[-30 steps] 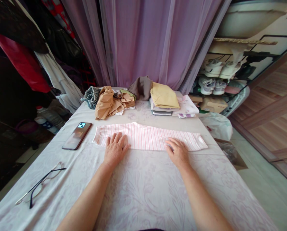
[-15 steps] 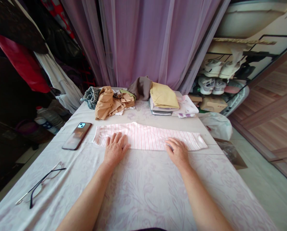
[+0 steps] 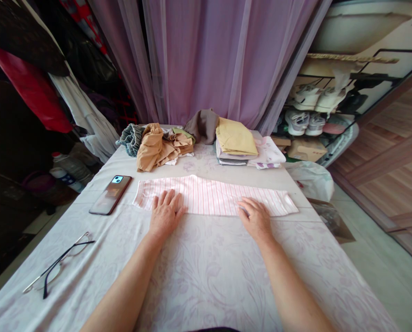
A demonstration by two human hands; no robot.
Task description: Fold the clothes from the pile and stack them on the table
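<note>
A pair of pink-and-white striped pants (image 3: 209,196), folded lengthwise into a long strip, lies flat across the table. My left hand (image 3: 166,212) rests on its near edge toward the left, fingers spread. On the right part of the strip lies my right hand (image 3: 255,216), palm down, its fingers stretched and slightly bent. Neither hand grips the cloth. Behind the pants, a folded stack topped by a yellow cloth (image 3: 235,137) stands to the right. A heap of loose clothes with a tan garment (image 3: 153,150) is at the back left.
A phone (image 3: 111,195) and eyeglasses (image 3: 58,263) lie on the left of the cloth-covered table (image 3: 206,272). A purple curtain (image 3: 202,60) hangs behind it. Shoes (image 3: 304,121) sit on a rack at the right, with a plastic bag (image 3: 309,177) beside the table edge.
</note>
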